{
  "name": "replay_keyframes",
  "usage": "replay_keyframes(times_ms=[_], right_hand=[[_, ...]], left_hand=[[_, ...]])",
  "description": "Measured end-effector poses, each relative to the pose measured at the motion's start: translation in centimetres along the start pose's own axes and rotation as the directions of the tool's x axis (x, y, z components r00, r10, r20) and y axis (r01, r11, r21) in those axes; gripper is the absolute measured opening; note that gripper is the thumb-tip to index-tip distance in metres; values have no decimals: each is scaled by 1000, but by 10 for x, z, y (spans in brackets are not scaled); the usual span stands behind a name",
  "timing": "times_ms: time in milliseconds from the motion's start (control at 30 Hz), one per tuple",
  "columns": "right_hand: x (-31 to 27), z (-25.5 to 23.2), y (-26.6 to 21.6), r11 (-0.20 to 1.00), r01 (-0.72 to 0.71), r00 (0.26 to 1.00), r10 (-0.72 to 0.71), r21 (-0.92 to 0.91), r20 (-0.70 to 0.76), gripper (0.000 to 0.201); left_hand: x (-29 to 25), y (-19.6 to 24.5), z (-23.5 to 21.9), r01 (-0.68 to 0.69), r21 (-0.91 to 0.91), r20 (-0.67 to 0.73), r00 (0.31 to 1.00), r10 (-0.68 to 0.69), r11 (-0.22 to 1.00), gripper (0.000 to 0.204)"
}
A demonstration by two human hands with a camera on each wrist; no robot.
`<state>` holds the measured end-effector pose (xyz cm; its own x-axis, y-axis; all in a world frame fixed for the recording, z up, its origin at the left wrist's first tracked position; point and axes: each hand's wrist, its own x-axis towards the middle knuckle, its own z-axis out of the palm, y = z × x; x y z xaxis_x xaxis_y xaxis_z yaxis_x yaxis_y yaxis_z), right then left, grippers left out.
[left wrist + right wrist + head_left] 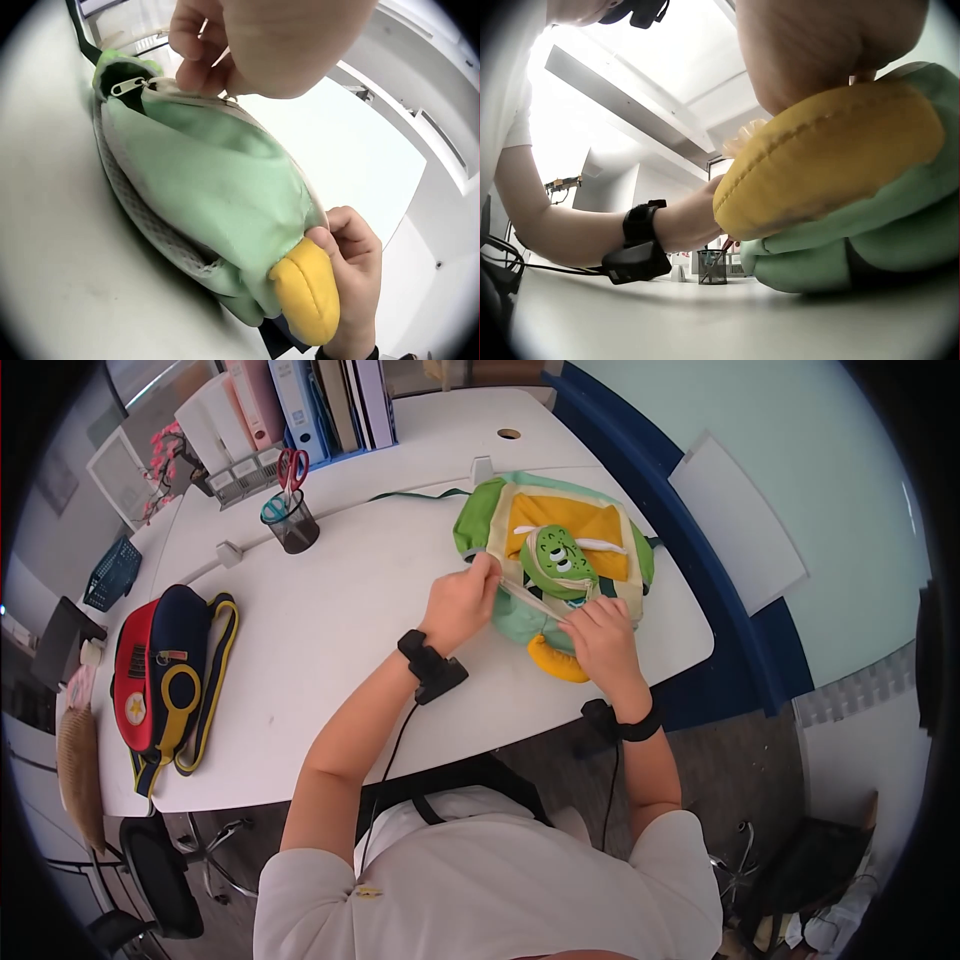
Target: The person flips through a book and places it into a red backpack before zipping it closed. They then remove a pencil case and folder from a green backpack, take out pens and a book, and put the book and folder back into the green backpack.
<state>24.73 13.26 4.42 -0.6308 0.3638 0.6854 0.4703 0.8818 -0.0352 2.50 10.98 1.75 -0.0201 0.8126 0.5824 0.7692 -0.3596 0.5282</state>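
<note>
A child's backpack (478, 520) in green, cream and yellow lies on the table, a green smiling-face piece (545, 575) on its front. My left hand (462, 603) pinches the cream zippered edge at one end of its opening. At the other end my right hand (606, 645) grips the same edge, beside a stuffed yellow piece (309, 289). Between the hands, the left wrist view shows the opening parted, with mint-green fabric (202, 176) inside. A white zipper pull (127, 86) hangs near my left fingers. The yellow piece partly covers my right fingers in the right wrist view.
On the left of the table (300, 720) lies a red and navy bag (150, 670) with a yellow-edged strap. Behind it stand a mesh pen cup (292, 528) with scissors and a row of binders (300, 410). A blue partition (640, 470) runs along the right side.
</note>
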Motion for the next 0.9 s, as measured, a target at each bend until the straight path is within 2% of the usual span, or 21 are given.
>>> replay_keyframes(times_ms=[100,300,400,600,800,900], right_hand=[[-2,0,0,1000,-2,1000,2,-25,-8,14],[-6,-7,2,998,-64,998,63,-23,-24,14],[-12,-15,2,997,-75,997,75,-30,10,14],[-20,-18,-2,997,-60,997,62,-39,54,13],[-26,-18,-3,995,-98,991,98,-1,88,11],[-31,-30,4,988,-142,987,137,54,84,12]], left_hand=[[11,-7,8,2,-42,-37,999,-4,999,14],[13,-6,0,128,-202,61,991,-118,971,16],[5,-25,-4,314,-227,110,949,-296,922,15],[17,-50,21,200,-201,-24,978,-209,959,16],[23,-45,26,213,-53,-41,976,-215,976,14],[10,-47,12,172,53,37,984,-174,984,12]])
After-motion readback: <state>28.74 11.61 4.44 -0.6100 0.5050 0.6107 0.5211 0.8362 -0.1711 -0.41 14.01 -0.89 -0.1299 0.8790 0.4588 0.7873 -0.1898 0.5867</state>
